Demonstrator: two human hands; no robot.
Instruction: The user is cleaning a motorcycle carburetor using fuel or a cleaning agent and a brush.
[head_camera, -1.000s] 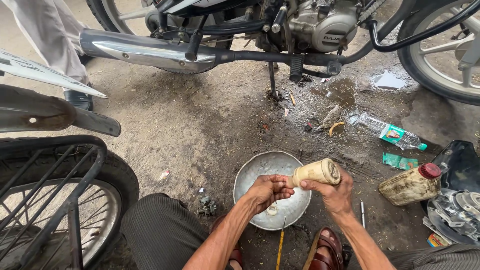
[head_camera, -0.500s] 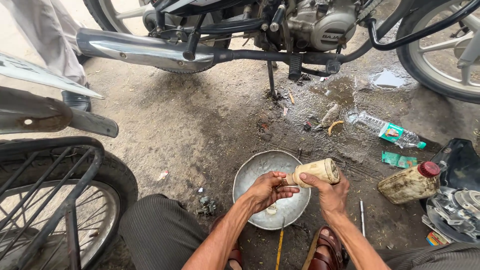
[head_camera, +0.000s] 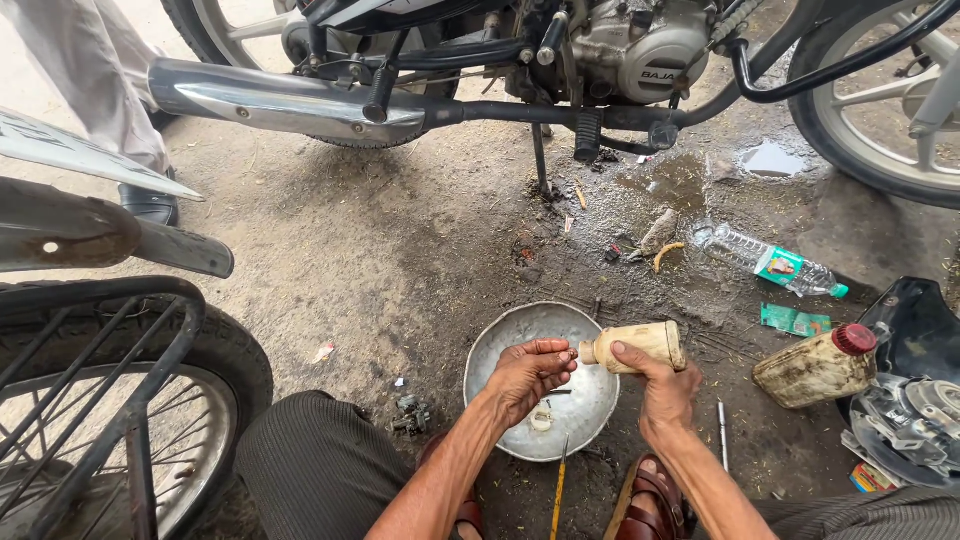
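One grimy tan bottle (head_camera: 640, 345) tipped sideways, neck toward metal bowl (head_camera: 500, 345).

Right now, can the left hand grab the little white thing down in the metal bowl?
Probably yes. The left hand hovers right above the small white part in the metal bowl, nothing between them, though its fingers already pinch something small.

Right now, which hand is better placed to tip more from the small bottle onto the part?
Right, likely. The right hand already grips the small tan bottle, held sideways with its nozzle at the left hand's fingertips. The left hand pinches a small part over the metal bowl.
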